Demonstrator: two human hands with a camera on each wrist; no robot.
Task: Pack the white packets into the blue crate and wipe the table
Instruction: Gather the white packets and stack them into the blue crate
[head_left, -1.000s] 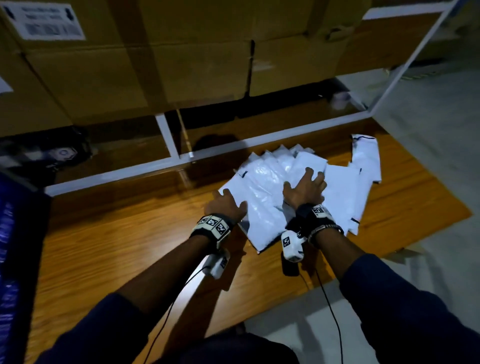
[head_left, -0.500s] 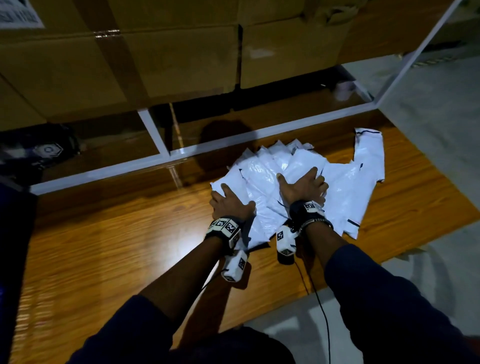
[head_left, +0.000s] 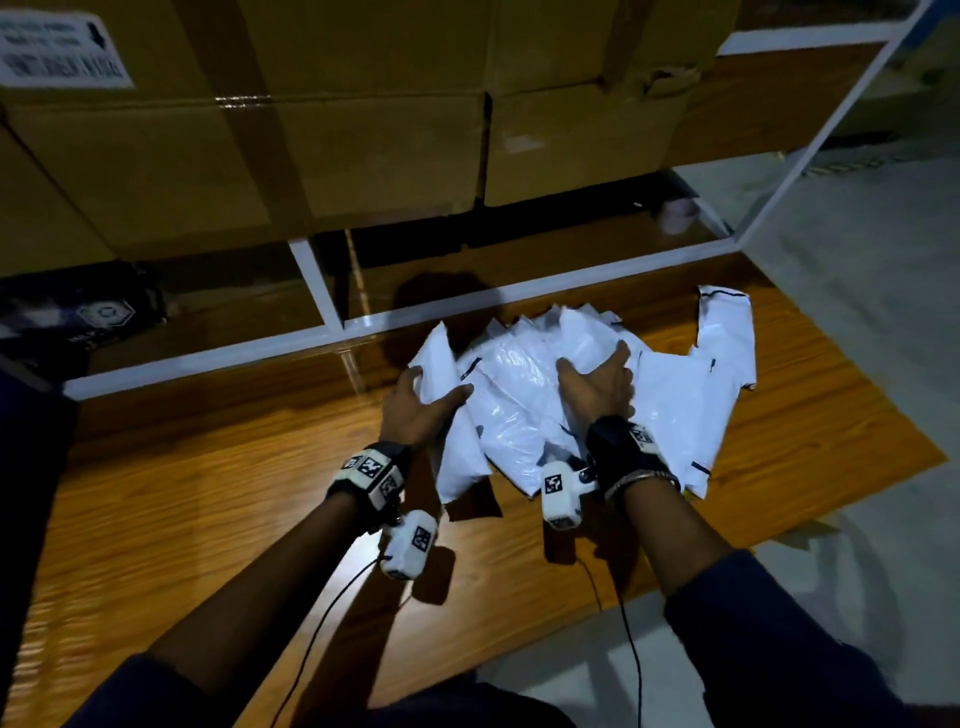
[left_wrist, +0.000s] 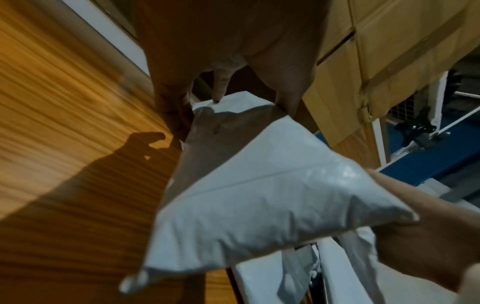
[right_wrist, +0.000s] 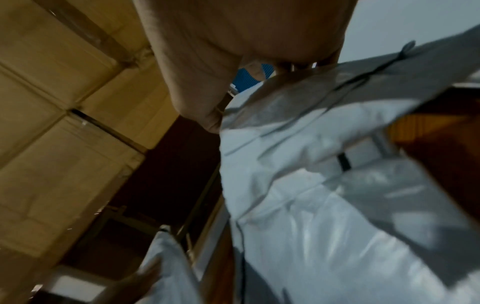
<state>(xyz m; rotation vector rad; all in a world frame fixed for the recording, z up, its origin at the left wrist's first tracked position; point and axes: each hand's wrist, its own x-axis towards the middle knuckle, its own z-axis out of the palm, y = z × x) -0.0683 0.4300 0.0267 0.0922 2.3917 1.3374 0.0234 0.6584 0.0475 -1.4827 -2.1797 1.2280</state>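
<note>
A fanned pile of white packets (head_left: 670, 410) lies on the wooden table (head_left: 208, 519), right of centre. My left hand (head_left: 436, 387) grips the leftmost packet (head_left: 460, 457) with fingers behind and thumb in front. That packet (left_wrist: 259, 195) hangs tilted above the wood in the left wrist view. My right hand (head_left: 592, 364) sits on the middle of the pile, fingers curled over the far edges and thumb spread. In the right wrist view the gathered packets (right_wrist: 311, 205) bulge under the palm. A dark blue mass (head_left: 26, 493) at the left edge may be the crate.
Stacked cardboard boxes (head_left: 363, 156) fill the shelf behind the table, above a white metal rail (head_left: 519, 296). A black bag (head_left: 88, 312) lies under the boxes at left. One packet (head_left: 727, 332) lies apart near the table's right corner, with grey floor (head_left: 857, 364) beyond.
Both hands pressed flat on the pile before. Now the left hand has closed on the leftmost packet and raised it, and the right hand's fingers have curled around the middle packets.
</note>
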